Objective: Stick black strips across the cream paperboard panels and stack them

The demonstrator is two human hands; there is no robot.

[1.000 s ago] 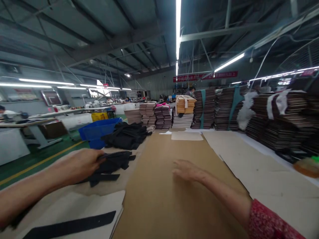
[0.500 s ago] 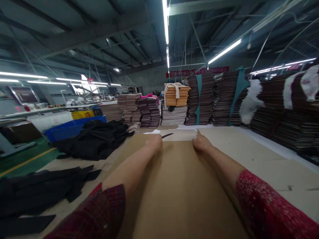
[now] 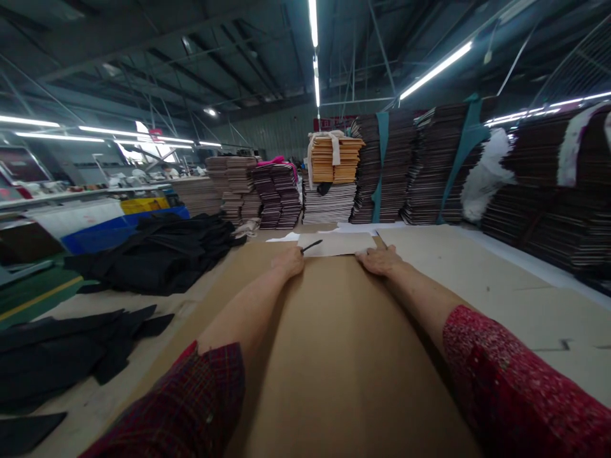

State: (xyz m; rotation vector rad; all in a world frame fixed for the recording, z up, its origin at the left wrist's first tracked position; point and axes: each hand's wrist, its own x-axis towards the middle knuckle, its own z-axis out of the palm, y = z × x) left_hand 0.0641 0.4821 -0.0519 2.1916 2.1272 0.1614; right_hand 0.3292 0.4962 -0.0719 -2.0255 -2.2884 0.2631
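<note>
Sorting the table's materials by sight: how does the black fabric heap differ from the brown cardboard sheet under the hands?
The black fabric heap is dark, crumpled and piled high; the brown cardboard sheet is tan, flat and smooth. The heap lies untouched at the left; both hands, left hand and right hand, rest at the sheet's far edge. Both lie on one table.

A factory hall: steel roof trusses (image 3: 200, 57) and long strip lights (image 3: 312, 38) overhead, tall stacks of cut sheets (image 3: 415, 165) along the desk (image 3: 501, 286), heaps of black fabric (image 3: 162, 254), blue bins (image 3: 100, 235).
</note>
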